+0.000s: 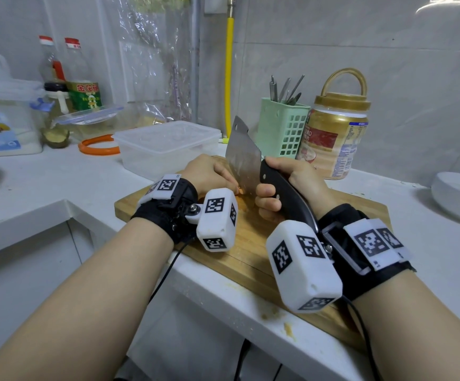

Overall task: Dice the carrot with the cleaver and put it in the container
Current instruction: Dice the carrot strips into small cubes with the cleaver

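Note:
My right hand (286,185) grips the black handle of the steel cleaver (242,158), blade edge down on the wooden cutting board (253,246). My left hand (209,173) lies curled on the board just left of the blade, over the carrot (240,191). Only a small orange bit of carrot shows between my fingers and the blade. A clear plastic container (165,147) stands right behind the board, at its far left corner. Both wrists wear black straps with white marker blocks.
A green utensil holder (283,127) and a gold-lidded jar (336,138) stand behind the board on the right. A white bowl (459,196) sits at the far right. Bottles, an orange ring (97,147) and boxes crowd the left counter. The counter edge runs close below the board.

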